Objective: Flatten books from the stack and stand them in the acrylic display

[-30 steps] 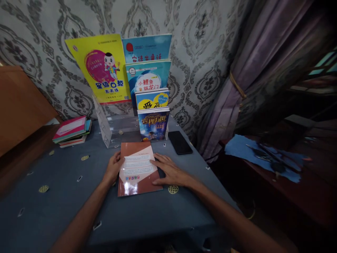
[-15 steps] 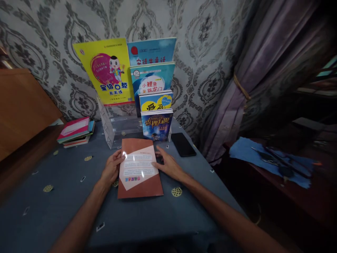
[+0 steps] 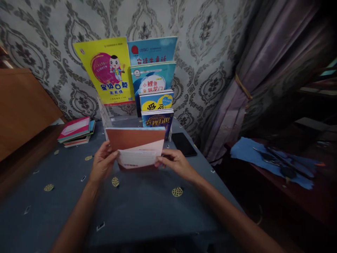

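Observation:
Both hands grip a thin brown-and-white book (image 3: pixel 137 140) by its side edges, raised and tilted with its top edge toward me. My left hand (image 3: pixel 102 160) pinches the left edge, thumb on the near cover. My right hand (image 3: pixel 175 161) pinches the right edge the same way. Just behind the book stands a clear acrylic rack (image 3: pixel 105 117). In its right part several books stand in steps, the front one a dark blue book (image 3: pixel 158 121). A yellow workbook (image 3: pixel 106 72) leans at the back left of the rack.
A black phone (image 3: pixel 183 144) lies to the right of the rack. To the left is a small stack of books (image 3: pixel 76 131). The table (image 3: pixel 137 214) has a blue-grey patterned cloth. On the far right, a blue cloth (image 3: pixel 273 163) holds glasses or similar dark items.
The brown-and-white book has gone from facing me nearly flat to tilted up and nearer the rack. Both hands moved with it, the left one outward.

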A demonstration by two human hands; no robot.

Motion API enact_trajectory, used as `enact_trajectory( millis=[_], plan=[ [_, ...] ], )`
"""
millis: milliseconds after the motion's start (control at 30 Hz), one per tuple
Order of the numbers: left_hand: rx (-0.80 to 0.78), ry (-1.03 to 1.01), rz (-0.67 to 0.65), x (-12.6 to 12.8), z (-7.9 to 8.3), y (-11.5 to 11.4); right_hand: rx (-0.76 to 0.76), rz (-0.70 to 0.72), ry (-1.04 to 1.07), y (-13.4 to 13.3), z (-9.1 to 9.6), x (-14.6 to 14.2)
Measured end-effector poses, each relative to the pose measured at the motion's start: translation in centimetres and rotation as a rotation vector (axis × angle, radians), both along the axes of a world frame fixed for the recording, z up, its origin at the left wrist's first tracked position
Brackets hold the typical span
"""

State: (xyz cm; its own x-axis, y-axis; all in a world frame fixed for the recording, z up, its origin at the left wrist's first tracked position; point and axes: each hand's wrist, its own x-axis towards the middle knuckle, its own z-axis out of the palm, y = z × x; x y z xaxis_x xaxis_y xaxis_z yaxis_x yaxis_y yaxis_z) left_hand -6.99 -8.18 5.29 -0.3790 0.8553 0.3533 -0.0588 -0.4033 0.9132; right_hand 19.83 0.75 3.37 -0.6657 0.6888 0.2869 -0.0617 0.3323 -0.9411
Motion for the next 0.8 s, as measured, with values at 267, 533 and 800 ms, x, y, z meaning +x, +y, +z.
enact_trajectory(
  millis=[267, 533, 800],
  plan=[
    [-0.074, 0.613, -0.196, -3.7, -2.0, -1.3, 0.456, -0.119, -0.107, 0.2, -3.5, 0.0],
    [-0.014, 1.029, -0.21, -3.9, -5.8, -1.7, 0.471, -0.098, -0.19, 0.8, -7.1, -0.6],
    [-0.108, 1.211, -0.213, -4.3, -8.0, -2.7, 0.259, -0.107, -0.115, 0.2, -6.6, -0.6]
  ],
)
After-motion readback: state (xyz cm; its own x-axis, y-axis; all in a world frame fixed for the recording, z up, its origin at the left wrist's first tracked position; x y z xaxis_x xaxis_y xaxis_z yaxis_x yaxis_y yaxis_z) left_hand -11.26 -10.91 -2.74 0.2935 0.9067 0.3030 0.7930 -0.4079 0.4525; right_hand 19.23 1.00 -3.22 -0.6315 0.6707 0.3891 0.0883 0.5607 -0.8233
